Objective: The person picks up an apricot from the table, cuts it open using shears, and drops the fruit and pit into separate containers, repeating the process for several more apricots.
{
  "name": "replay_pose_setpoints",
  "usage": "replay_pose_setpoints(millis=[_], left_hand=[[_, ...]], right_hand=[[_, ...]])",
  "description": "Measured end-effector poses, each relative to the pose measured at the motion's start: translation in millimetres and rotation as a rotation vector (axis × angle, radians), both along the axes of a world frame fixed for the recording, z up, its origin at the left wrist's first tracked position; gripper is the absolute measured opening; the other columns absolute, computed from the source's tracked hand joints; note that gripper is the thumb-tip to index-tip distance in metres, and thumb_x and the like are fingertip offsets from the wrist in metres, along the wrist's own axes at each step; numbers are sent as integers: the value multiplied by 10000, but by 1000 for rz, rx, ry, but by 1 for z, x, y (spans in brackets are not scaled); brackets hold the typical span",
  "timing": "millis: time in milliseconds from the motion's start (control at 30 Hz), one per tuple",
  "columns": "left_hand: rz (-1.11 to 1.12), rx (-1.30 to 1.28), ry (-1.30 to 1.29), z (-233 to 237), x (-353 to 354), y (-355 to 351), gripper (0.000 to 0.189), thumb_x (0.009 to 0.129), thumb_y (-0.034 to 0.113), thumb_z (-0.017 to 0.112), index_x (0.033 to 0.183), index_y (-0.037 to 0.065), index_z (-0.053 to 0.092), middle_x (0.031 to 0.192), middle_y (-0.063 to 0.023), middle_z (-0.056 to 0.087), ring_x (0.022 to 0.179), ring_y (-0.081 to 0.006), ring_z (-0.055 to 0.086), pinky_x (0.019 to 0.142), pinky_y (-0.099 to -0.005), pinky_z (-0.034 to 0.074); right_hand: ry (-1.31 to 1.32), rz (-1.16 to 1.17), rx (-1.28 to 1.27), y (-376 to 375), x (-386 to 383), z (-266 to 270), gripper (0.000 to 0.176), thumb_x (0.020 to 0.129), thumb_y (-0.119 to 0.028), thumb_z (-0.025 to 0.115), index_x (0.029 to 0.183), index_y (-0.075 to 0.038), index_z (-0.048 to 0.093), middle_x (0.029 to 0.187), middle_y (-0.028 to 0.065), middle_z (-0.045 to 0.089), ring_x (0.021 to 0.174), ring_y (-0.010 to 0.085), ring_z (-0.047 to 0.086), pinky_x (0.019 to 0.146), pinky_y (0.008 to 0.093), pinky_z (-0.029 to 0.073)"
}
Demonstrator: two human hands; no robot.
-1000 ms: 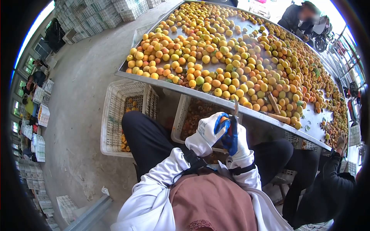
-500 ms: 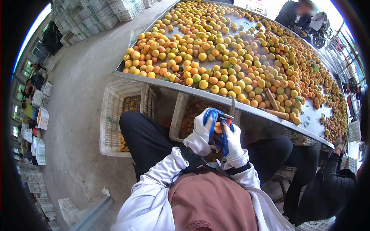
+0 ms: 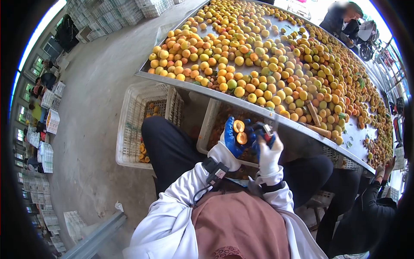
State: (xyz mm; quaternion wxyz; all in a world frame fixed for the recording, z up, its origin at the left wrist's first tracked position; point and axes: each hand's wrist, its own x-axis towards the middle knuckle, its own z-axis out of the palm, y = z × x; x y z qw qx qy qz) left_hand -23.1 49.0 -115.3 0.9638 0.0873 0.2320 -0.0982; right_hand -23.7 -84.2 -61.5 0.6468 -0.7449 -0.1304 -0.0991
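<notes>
My left hand (image 3: pixel 232 141), in a white and blue glove, holds an apricot split into two halves (image 3: pixel 238 126), their orange cut faces turned up. No stone shows in either half. My right hand (image 3: pixel 270 154), gloved the same way, is closed around a small knife (image 3: pixel 268 134) with red on its handle; its blade is hard to make out. Both hands are in front of my chest, a little apart, below the edge of a metal table (image 3: pixel 202 93) heaped with whole apricots (image 3: pixel 250 88). Beneath the hands sits a white crate (image 3: pixel 206 123) with dark bits inside.
Another white crate (image 3: pixel 123 144) with apricot pieces stands by my left knee. Two wooden handles (image 3: pixel 313 113) lie among the fruit near the table edge. A co-worker's hands (image 3: pixel 384 169) are at the table on the right. Another person (image 3: pixel 340 22) sits across the table.
The hands were together around the fruit with the knife blade pointing up. Now they are apart, and the apricot lies opened in halves in my left hand. The view has shifted slightly.
</notes>
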Motion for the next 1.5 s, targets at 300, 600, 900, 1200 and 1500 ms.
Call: replay_pose_setpoints(millis=[300, 600, 900, 1200, 1500], left_hand=[[-113, 662, -48, -9, -18, -45, 412, 967, 498, 583, 941, 95, 668, 719, -9, 589, 604, -119, 531, 555, -296, 443], [-1, 783, -113, 3, -18, -59, 322, 1007, 354, 583, 944, 53, 676, 815, -7, 628, 737, -88, 555, 676, -260, 467], [97, 1392, -168, -43, -4, -66, 341, 1017, 294, 556, 1090, -25, 652, 946, -151, 693, 841, -170, 618, 799, -333, 514], [139, 738, -123, -21, 7, -51, 318, 1042, 318, 522, 889, 68, 644, 759, 6, 574, 690, -76, 524, 641, -264, 473], [62, 945, -187, 43, 14, 13, 502, 1059, 408, 425, 851, 13, 654, 688, -35, 585, 442, -80, 430, 436, -235, 355]], right_hand=[[405, -48, 991, 4, 33, 10, 240, 985, -334, 614, 910, -115, 549, 715, -15, 491, 532, 95, 413, 476, 265, 331], [253, -74, 1048, 3, 39, -3, 271, 1004, -308, 583, 902, -59, 549, 633, 37, 512, 485, 134, 469, 462, 292, 391], [313, -204, 1054, 6, 53, -20, 282, 1024, -335, 540, 899, -83, 535, 620, 46, 503, 466, 150, 440, 453, 300, 373], [698, 132, 1274, -3, 43, -10, 369, 1002, -392, 532, 753, -123, 492, 624, 0, 414, 457, 139, 370, 422, 318, 298], [216, -15, 12, -17, 28, -30, 212, 926, -155, 687, 830, 33, 666, 633, -54, 531, 635, 44, 426, 557, 270, 366]])
